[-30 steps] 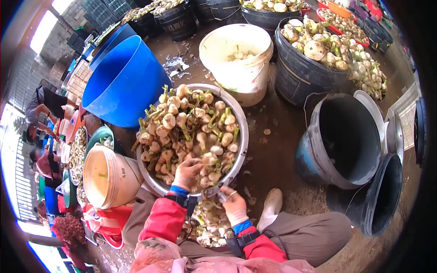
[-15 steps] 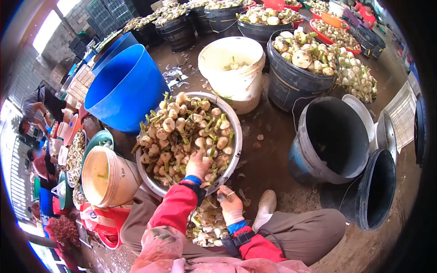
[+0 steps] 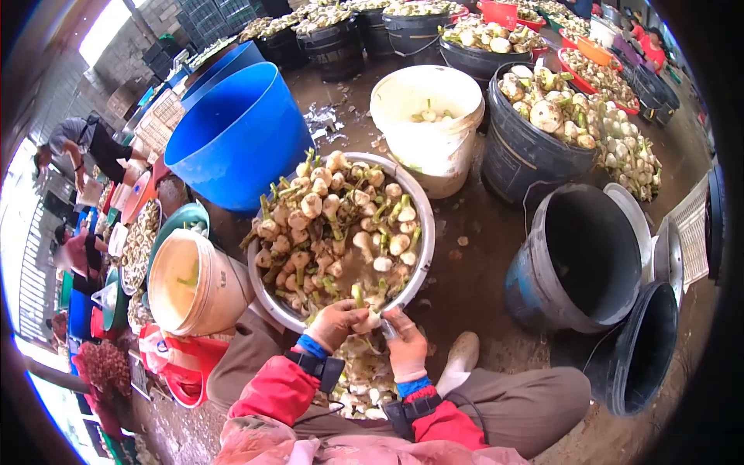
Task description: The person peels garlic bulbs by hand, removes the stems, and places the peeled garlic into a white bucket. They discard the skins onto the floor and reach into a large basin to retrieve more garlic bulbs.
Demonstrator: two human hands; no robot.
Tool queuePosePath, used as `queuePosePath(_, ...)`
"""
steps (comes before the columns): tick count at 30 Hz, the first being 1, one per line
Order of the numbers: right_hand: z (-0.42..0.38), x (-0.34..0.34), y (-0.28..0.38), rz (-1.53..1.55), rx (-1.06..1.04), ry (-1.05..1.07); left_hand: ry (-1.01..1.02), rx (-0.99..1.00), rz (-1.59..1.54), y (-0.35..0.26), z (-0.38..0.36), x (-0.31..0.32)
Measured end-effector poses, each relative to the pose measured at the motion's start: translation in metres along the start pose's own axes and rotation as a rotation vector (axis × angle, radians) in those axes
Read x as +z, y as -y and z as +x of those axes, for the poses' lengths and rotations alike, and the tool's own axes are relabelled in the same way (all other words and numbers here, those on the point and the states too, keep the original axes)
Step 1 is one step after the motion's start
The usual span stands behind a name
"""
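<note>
My left hand (image 3: 335, 325), in a pinkish glove, is closed on a garlic bulb (image 3: 367, 319) with a short green stem, at the near rim of a metal basin. Close beside it, my right hand (image 3: 404, 345) is closed around a small tool (image 3: 388, 328), possibly a blade, against the bulb. Many stemmed bulbs fill the round basin (image 3: 425, 256). Below my hands, between my legs, lies a pile of pale trimmings (image 3: 363, 372).
A blue tub (image 3: 232, 147), a white bucket (image 3: 422, 128) and a black bucket of bulbs (image 3: 527, 155) stand beyond the basin. An empty grey bucket (image 3: 535, 271) is at right, a cream bucket (image 3: 221, 291) at left. Two people (image 3: 85, 143) are at far left.
My left hand has come back from the basin's bulbs to the near rim and now holds a bulb. My right hand has risen slightly to meet it. The view has shifted.
</note>
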State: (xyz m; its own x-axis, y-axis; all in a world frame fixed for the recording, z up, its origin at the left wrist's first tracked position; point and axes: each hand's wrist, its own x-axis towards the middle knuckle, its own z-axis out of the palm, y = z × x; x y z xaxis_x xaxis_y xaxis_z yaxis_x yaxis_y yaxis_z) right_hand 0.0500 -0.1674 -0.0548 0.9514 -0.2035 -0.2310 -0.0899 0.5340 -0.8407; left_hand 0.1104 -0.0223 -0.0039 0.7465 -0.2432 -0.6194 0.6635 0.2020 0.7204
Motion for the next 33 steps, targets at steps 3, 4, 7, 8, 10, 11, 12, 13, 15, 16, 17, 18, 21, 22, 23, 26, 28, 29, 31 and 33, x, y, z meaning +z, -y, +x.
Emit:
queuePosePath(3, -0.005, 0.003, 0.005, -0.125, 0.167, 0.134, 0.041, 0.171, 0.359, -0.006, -0.053, 0.024)
queuePosePath(4, -0.007, 0.001, 0.005, -0.143, 0.234, 0.174, 0.012, 0.139, 0.243, 0.011, -0.053, 0.014)
queuePosePath(7, -0.011, -0.001, -0.005, -0.237, 0.253, 0.256, -0.159, 0.357, 0.696, 0.042, -0.058, 0.000)
queuePosePath(8, -0.012, 0.000, -0.004, -0.387, 0.170, 0.305, -0.353, 0.465, 0.933, 0.041, -0.071, 0.017)
queuePosePath(10, -0.015, 0.000, -0.001, -0.398, 0.180, 0.331, -0.417, 0.475, 1.070, 0.042, -0.078, 0.027)
queuePosePath(11, -0.018, 0.006, 0.004, -0.435, 0.175, 0.322, -0.412, 0.479, 1.071, 0.046, -0.079, 0.031)
queuePosePath(12, -0.020, 0.009, 0.010, -0.473, 0.171, 0.312, -0.441, 0.531, 1.114, 0.052, -0.078, 0.035)
queuePosePath(13, -0.023, 0.009, 0.019, -0.503, 0.211, 0.298, -0.470, 0.582, 1.156, 0.056, -0.077, 0.037)
queuePosePath(15, -0.020, 0.002, 0.012, -0.418, 0.218, 0.316, -0.411, 0.604, 1.084, 0.061, -0.071, 0.028)
queuePosePath(16, -0.019, -0.003, 0.010, -0.335, 0.227, 0.339, -0.357, 0.623, 1.010, 0.063, -0.070, 0.023)
queuePosePath(17, -0.018, -0.005, 0.015, -0.167, 0.295, 0.389, -0.194, 0.415, 0.250, 0.063, -0.073, 0.022)
queuePosePath(18, -0.018, -0.003, 0.021, -0.167, 0.298, 0.391, -0.123, 0.287, 0.118, 0.046, -0.085, 0.026)
queuePosePath(21, -0.018, 0.000, 0.026, -0.193, 0.257, 0.476, -0.019, 0.254, -0.213, 0.039, -0.093, 0.018)
queuePosePath(22, -0.018, 0.001, 0.025, -0.190, 0.259, 0.479, -0.023, 0.255, -0.212, 0.042, -0.093, 0.015)
queuePosePath(23, -0.018, 0.002, 0.025, -0.250, 0.262, 0.475, -0.056, 0.296, -0.106, 0.048, -0.091, 0.013)
queuePosePath(26, -0.019, 0.002, 0.016, -0.428, 0.263, 0.443, -0.158, 0.298, 0.157, 0.062, -0.088, 0.011)
queuePosePath(28, -0.019, 0.003, 0.005, -0.548, 0.259, 0.419, -0.431, 0.683, 1.203, 0.070, -0.084, 0.013)
queuePosePath(29, -0.022, 0.005, 0.005, -0.537, 0.286, 0.376, -0.413, 0.652, 1.204, 0.071, -0.084, 0.013)
queuePosePath(31, -0.025, 0.004, 0.006, -0.405, 0.310, 0.361, -0.356, 0.516, 0.717, 0.070, -0.083, 0.012)
queuePosePath(33, -0.027, 0.004, 0.016, -0.289, 0.234, 0.376, -0.201, 0.224, -0.340, 0.052, -0.092, 0.021)
